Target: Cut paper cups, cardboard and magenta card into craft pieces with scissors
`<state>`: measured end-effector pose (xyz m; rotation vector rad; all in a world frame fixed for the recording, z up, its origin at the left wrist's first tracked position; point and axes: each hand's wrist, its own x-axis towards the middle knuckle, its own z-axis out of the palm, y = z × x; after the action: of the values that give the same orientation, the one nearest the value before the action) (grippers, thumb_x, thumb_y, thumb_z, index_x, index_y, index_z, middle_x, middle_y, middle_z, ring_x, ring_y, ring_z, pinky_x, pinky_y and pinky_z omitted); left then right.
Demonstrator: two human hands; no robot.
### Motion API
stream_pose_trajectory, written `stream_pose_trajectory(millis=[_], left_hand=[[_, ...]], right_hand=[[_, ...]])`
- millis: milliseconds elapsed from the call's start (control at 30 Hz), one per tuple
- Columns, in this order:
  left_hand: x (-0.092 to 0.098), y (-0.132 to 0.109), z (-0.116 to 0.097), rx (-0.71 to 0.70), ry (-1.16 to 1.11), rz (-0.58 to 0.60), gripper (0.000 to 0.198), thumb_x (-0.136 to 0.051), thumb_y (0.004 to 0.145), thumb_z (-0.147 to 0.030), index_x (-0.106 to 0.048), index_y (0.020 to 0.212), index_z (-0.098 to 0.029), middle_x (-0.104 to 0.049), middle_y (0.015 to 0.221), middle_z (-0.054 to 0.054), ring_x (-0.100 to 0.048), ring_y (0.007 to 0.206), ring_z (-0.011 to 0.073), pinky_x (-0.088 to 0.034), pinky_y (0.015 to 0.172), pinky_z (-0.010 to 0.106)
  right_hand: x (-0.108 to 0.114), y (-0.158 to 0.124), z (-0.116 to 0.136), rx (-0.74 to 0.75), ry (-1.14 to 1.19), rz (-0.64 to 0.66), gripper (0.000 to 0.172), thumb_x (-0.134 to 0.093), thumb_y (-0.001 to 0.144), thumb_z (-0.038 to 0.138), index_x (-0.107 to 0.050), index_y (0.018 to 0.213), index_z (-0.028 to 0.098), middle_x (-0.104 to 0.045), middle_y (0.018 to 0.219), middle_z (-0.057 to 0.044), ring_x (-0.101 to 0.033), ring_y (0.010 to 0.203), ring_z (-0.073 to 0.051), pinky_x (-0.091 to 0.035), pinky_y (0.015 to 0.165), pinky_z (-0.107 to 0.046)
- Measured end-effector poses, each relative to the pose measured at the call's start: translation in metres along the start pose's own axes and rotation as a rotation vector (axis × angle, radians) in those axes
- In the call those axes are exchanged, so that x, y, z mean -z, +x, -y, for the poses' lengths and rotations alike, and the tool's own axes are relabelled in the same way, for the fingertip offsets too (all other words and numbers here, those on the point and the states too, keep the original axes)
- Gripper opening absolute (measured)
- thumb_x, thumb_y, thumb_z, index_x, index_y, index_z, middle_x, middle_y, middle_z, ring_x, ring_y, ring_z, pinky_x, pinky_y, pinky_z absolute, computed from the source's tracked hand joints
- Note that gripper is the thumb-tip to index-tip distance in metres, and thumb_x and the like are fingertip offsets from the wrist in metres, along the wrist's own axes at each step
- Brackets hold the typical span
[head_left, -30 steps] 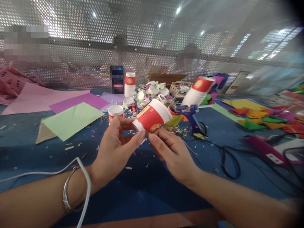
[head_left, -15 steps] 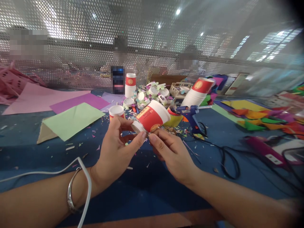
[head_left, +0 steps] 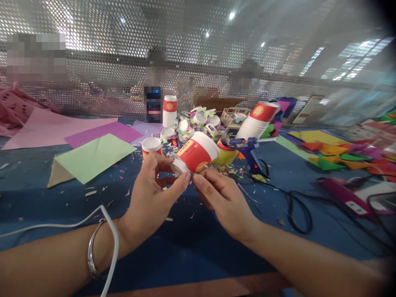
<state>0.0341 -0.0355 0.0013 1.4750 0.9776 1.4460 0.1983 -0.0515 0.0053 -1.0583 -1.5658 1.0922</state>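
Note:
A red and white paper cup (head_left: pixel 198 153) lies tilted in front of me, its mouth toward the upper right. My left hand (head_left: pixel 154 189) is closed around its white base end, thumb below and fingers above. My right hand (head_left: pixel 221 198) is pinched just under the cup, fingertips at the lower edge of its base. Something thin and dark shows at those fingertips, too small to name. Behind my left fingers stands another paper cup (head_left: pixel 151 144), partly hidden. To the right of the held cup is a blue glue gun (head_left: pixel 247 150).
A pile of cut cup pieces (head_left: pixel 198 119) and paper scraps lies behind the cup. Cup stacks (head_left: pixel 170 111) stand at the back. Coloured paper sheets (head_left: pixel 95 156) spread left. A power strip (head_left: pixel 346 198) and black cables lie right. A white cable (head_left: pixel 114 239) crosses my left wrist.
The held cup has shifted slightly left and turned a little in my left hand, showing more of its base end. Both hands stay nearly in place.

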Motion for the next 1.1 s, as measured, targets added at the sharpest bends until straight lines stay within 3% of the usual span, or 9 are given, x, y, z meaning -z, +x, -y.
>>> stream_pose_trajectory(millis=[1100], left_hand=[[0.0007,-0.0006,0.0054,-0.017,0.048,0.013,0.028,-0.076,0.078,-0.025,-0.051,0.091,-0.022,-0.056,0.099,0.002,-0.063,0.083,0.0161,-0.059,0.068,0.031]], right_hand=[[0.0025,0.0015,-0.0019,0.057,-0.072,0.019,0.036,-0.053,0.099,0.045,-0.050,0.072,0.020,-0.039,0.060,0.006,-0.035,0.048,-0.008,-0.029,0.046,-0.026]])
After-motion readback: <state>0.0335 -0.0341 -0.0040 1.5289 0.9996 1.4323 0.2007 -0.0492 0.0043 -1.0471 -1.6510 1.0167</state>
